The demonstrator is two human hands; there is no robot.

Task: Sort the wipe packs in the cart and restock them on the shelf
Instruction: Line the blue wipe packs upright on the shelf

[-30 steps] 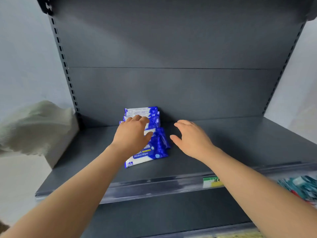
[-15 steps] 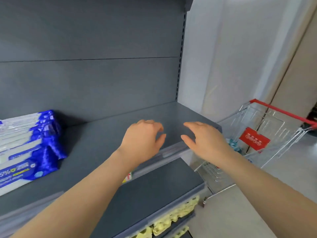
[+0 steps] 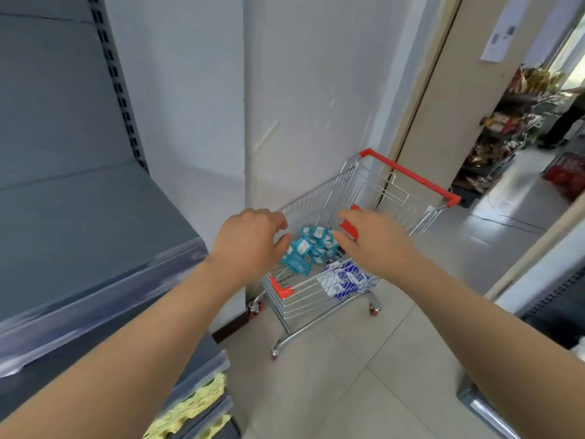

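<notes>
A small wire cart [image 3: 319, 296] with a red handle stands on the floor beside the wall. Inside it lie several teal wipe packs [image 3: 308, 248] and blue-and-white wipe packs [image 3: 343, 280]. My left hand [image 3: 250, 245] hovers over the cart's near left side, fingers curled and apart, holding nothing. My right hand [image 3: 373, 239] hangs above the cart's middle, fingers spread and empty. The dark grey shelf [image 3: 95, 223] is at the left; the packs stacked on it are out of view.
A white wall column [image 3: 316, 106] rises right behind the cart. Lower shelves [image 3: 196, 403] hold yellow items at the bottom left. Another shelf's edge [image 3: 487, 413] juts in at the bottom right. A doorway at the right opens onto stocked racks [image 3: 506, 128] and pale tiled floor.
My view has swung right from the shelf with the blue packs to the cart. Both hands left the stacked packs and moved, empty, out over the cart.
</notes>
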